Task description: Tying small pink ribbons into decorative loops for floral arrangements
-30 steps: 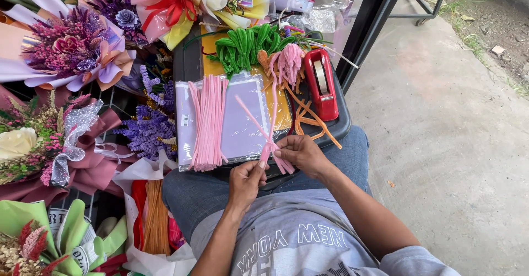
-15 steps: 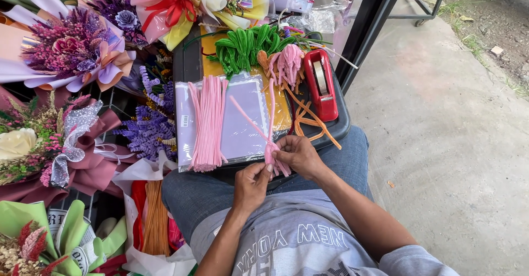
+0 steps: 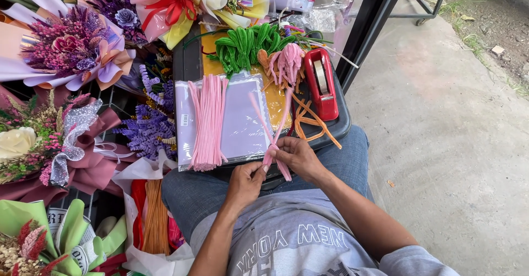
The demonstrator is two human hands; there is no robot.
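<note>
Head view: fuzzy stems.
Left hand (image 3: 246, 181): grip pinched on pink pipe cleaners (image 3: 274, 138).
Right hand (image 3: 297, 156): grip clamped on same thin, bent stems.

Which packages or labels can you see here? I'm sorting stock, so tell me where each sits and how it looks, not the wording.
Clear flat packet of lilac sheets: on the black tray, rectangular, under loose pink pipe cleaners.
White barcode sticker: small, on the packet's left edge.
Round white printed label: bottom left, on the green-wrapped bouquet.
Left hand and right hand pinch pink stems just below the packet.
</note>
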